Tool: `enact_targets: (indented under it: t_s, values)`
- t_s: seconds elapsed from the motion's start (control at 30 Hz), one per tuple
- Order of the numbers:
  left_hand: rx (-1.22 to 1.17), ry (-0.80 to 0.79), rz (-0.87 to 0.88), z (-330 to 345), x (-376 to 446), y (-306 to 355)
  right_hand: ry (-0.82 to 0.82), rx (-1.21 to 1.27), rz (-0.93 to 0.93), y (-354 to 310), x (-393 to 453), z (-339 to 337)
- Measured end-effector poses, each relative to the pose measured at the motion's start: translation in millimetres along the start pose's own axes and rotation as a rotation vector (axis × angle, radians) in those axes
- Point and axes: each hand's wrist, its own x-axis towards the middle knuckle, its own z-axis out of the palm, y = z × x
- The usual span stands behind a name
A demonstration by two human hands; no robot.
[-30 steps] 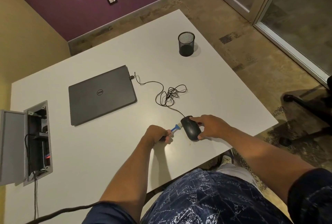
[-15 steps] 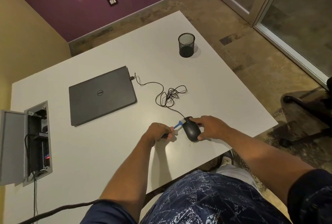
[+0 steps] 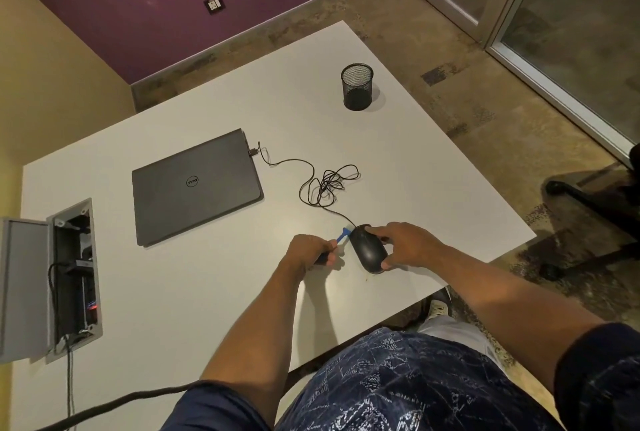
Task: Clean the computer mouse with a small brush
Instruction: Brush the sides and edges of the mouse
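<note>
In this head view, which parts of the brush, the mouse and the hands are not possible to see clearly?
- Brush handle: hidden inside the left hand.
- Bristles: too small to tell if they touch the mouse.
- Right side of the mouse: covered by the right hand.
- Dust on the mouse: too small to see.
- Mesh cup contents: too dark inside to tell.

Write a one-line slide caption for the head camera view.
Left hand works a small blue brush against the black wired computer mouse, steadied by the right hand on the white table.
</note>
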Motion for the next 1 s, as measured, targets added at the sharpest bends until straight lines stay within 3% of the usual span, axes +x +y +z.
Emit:
enact_targets:
  t_s: [0.1, 0.23, 0.37, 0.57, 0.73, 1.0]
  values:
    - [0.049, -0.011, -0.014, 4.2, 6.7, 0.8, 0.006, -0.001, -0.003, 0.9, 0.7, 0.4]
    - [0.243, 0.116, 0.049, 0.3, 23.7, -4.9, 0.003, 0.026, -0.002, 1.5, 0.1, 1.6]
    - [0.076, 0.008, 0.127, -11.6, 27.2, -9.8, 0.001, 0.044, -0.006, 1.8, -0.8, 1.2]
    - [-0.004, 0.01, 0.113, -9.9, 26.5, -9.9, 0.028, 0.134, 0.043, 8.8, 0.0, 0.4]
    - [0.101, -0.075, 0.138, -6.8, 26.6, -16.2, 0.039, 0.168, 0.047, 14.9, -1.2, -2.5]
    - [0.247, -0.076, 0.111, -4.0, 26.9, -18.5, 0.022, 0.032, -0.053, 7.5, -0.9, 5.0]
